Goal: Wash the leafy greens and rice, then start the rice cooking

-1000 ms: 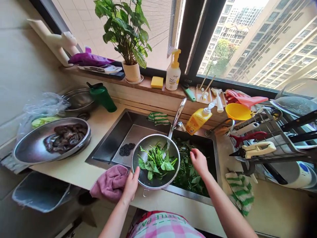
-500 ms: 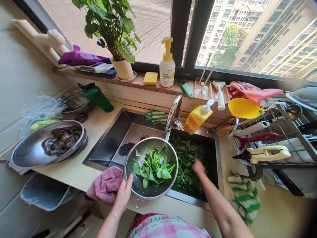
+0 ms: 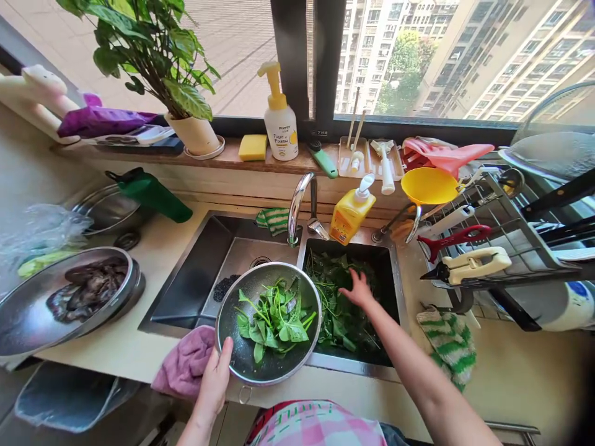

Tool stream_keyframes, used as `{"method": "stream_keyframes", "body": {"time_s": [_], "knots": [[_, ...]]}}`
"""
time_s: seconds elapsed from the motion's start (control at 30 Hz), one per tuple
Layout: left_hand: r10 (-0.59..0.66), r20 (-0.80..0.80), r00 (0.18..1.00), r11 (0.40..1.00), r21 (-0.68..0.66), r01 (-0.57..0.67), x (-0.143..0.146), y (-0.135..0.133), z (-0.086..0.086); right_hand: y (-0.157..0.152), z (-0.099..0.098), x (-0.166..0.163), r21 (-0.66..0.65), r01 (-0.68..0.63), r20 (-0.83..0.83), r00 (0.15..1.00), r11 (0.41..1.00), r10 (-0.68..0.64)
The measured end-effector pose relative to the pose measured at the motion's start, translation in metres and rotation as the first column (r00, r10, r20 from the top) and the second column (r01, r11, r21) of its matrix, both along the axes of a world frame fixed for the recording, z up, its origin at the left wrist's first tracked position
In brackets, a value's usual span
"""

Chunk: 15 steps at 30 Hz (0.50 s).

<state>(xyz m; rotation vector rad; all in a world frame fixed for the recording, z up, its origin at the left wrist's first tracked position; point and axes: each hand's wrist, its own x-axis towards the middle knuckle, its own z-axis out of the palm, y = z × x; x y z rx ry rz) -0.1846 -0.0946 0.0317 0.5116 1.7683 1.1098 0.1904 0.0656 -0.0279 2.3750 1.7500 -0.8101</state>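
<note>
My left hand [image 3: 215,378] grips the near left rim of a metal colander [image 3: 283,370], thumb over the edge. Green leafy vegetables [image 3: 275,319] lie in the colander, which is held above the front edge of the sink. Over the right basin, my right hand [image 3: 357,291] has its fingers spread, at the surface of more leafy greens [image 3: 331,328]; nothing shows in its grasp. Those greens lie in dark water. Whether the fingertips touch them is hard to tell.
Behind the colander, the left basin [image 3: 186,279] holds a dark clump. The faucet [image 3: 297,207] rises between the basins, beside a yellow soap bottle [image 3: 352,214]. A metal bowl [image 3: 28,322] with dark contents stands left; a wire dish rack [image 3: 534,248] stands right.
My right hand has come up from among the greens, moved slightly toward the faucet side, and spread its fingers. My left hand still holds the colander. The camera view has shifted right.
</note>
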Motion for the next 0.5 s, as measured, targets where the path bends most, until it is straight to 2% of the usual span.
{"method": "stream_keyframes", "body": {"time_s": [0.1, 0.17, 0.27, 0.37, 0.43, 0.5], "knots": [[-0.002, -0.01, 1.0, 1.0, -0.021, 0.002, -0.001, 0.0, 0.001, -0.012, -0.017, -0.056, -0.091, -0.095, -0.02, 0.995, 0.991, 0.093], [-0.01, -0.034, 0.999, 1.0, -0.015, 0.009, -0.002, -0.001, 0.001, -0.019, -0.025, -0.074, -0.153, -0.157, -0.034, 0.988, 0.976, 0.154], [-0.006, -0.07, 0.998, 1.0, -0.019, 0.004, -0.006, -0.005, -0.002, -0.019, -0.026, -0.06, -0.166, -0.17, -0.032, 0.986, 0.972, 0.167], [0.007, -0.076, 0.997, 0.999, -0.04, -0.01, -0.009, -0.007, -0.007, -0.018, -0.021, -0.032, -0.145, -0.076, 0.06, 0.995, 0.987, 0.085], [0.02, -0.071, 0.997, 0.999, -0.048, -0.024, -0.009, -0.008, -0.01, -0.024, -0.018, -0.027, -0.135, -0.036, 0.101, 0.994, 0.99, 0.05], [0.034, -0.053, 0.998, 0.998, -0.054, -0.037, -0.009, -0.006, -0.009, -0.031, -0.015, -0.029, -0.138, -0.061, 0.079, 0.994, 0.989, 0.072]]}}
